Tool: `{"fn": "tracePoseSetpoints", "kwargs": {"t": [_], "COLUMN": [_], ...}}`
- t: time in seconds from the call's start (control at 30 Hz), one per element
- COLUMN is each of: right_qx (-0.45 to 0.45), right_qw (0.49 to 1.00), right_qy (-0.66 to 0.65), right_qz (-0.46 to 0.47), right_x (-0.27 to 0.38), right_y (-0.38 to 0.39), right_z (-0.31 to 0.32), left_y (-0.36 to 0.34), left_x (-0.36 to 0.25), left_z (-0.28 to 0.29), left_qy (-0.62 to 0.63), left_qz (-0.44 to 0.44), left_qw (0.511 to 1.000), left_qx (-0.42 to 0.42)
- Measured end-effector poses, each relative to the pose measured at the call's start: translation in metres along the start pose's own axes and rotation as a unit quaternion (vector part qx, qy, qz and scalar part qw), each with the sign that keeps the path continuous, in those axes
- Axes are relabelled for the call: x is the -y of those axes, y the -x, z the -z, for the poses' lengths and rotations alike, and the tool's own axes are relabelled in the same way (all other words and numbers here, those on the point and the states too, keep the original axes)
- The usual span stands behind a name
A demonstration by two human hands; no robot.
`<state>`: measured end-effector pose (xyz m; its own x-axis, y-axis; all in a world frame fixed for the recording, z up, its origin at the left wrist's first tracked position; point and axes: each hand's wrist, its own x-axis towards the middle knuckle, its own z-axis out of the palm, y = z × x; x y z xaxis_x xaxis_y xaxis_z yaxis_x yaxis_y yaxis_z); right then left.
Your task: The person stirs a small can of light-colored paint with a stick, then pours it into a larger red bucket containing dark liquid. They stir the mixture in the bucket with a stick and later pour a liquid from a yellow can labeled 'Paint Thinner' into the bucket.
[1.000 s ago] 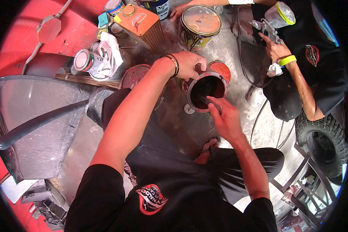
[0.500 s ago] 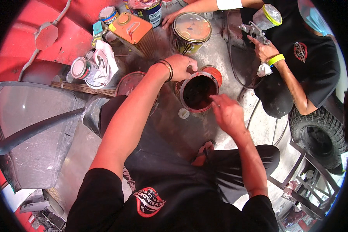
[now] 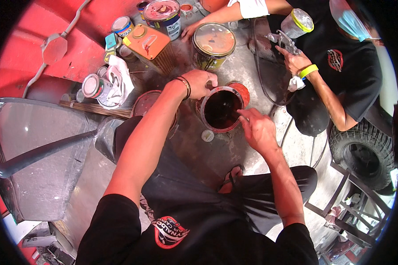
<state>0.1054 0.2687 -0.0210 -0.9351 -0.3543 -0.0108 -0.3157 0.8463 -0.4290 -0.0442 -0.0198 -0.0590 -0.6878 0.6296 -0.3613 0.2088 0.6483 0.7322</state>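
Observation:
My left hand (image 3: 199,83) grips the upper left rim of an open, red-smeared can (image 3: 219,130) of dark paint, fingers curled at its edge. My right hand (image 3: 256,129) is at the can's right side, fingers closed round a dark stick that dips into the paint and is barely visible. Directly behind the can lies a round red lid or tin (image 3: 241,89). Left of it is another red-topped container (image 3: 143,106), partly under my left forearm. A small pale cap (image 3: 208,135) lies below the can.
A co-worker (image 3: 353,84) at right holds a spray gun (image 3: 285,40) with a hose. Around are paint cans (image 3: 213,37), an orange-topped tin (image 3: 147,43), a white rag (image 3: 118,79), rods (image 3: 82,108), a grey panel (image 3: 40,185), a tyre (image 3: 362,154) and a metal stand (image 3: 353,198).
My right hand has shifted from the can's lower middle toward its right side. The whole view has drifted slightly, with the upper cans appearing lower and further left. My left hand stays on the rim.

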Motion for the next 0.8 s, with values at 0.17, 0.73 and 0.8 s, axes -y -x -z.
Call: {"fn": "tracePoseSetpoints", "kwargs": {"t": [0.17, 0.73, 0.8], "right_qx": [-0.068, -0.056, -0.077], "right_qw": [0.993, 0.996, 0.990], "right_qy": [-0.085, -0.062, -0.116], "right_qz": [-0.042, -0.012, 0.020], "right_x": [0.009, 0.020, 0.024], "right_y": [-0.015, -0.020, -0.017], "right_z": [-0.006, 0.002, -0.007], "left_y": [-0.002, -0.001, -0.001], "left_x": [-0.010, -0.015, -0.014], "left_z": [0.000, -0.004, -0.004], "left_qy": [0.068, 0.060, 0.063], "left_qz": [0.037, 0.001, 0.012], "left_qw": [0.996, 0.996, 0.996], "left_qx": [0.042, 0.071, 0.066]}}
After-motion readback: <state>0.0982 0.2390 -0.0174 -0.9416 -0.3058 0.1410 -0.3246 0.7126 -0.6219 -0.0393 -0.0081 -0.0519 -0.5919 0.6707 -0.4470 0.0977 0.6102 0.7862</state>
